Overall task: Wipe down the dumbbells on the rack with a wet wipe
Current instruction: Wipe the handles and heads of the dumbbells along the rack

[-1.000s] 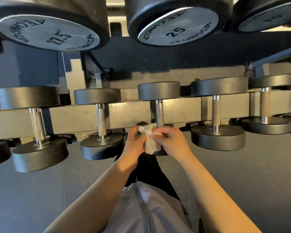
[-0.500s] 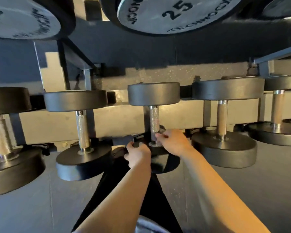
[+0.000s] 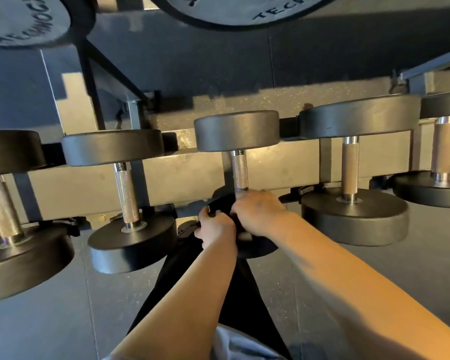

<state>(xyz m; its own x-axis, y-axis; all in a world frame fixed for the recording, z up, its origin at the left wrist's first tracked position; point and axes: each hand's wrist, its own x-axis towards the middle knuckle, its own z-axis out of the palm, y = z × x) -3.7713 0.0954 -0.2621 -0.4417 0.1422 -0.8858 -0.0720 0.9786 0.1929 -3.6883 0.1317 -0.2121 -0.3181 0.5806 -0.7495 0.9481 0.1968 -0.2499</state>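
Note:
The middle dumbbell (image 3: 237,131) lies on the lower rack rail (image 3: 187,178), its knurled steel handle (image 3: 239,172) pointing toward me. My left hand (image 3: 216,227) grips the left edge of its near black head with curled fingers. My right hand (image 3: 257,211) sits on top of that head at the base of the handle, fingers curled down. The wet wipe (image 3: 244,236) shows only as a small pale patch under my right hand; the rest is hidden. Both hands cover most of the near head.
Neighbouring dumbbells lie close on the left (image 3: 126,183) and right (image 3: 350,167), with more at both frame edges. Large upper-tier dumbbell heads (image 3: 244,9) hang overhead. Dark rubber floor (image 3: 374,268) lies below, and my dark-clothed leg (image 3: 234,294) is between my arms.
A second ago both hands held the white wipe up in front of the dumbbell. They have since come down onto its near head, and the wipe is now mostly hidden under my right hand.

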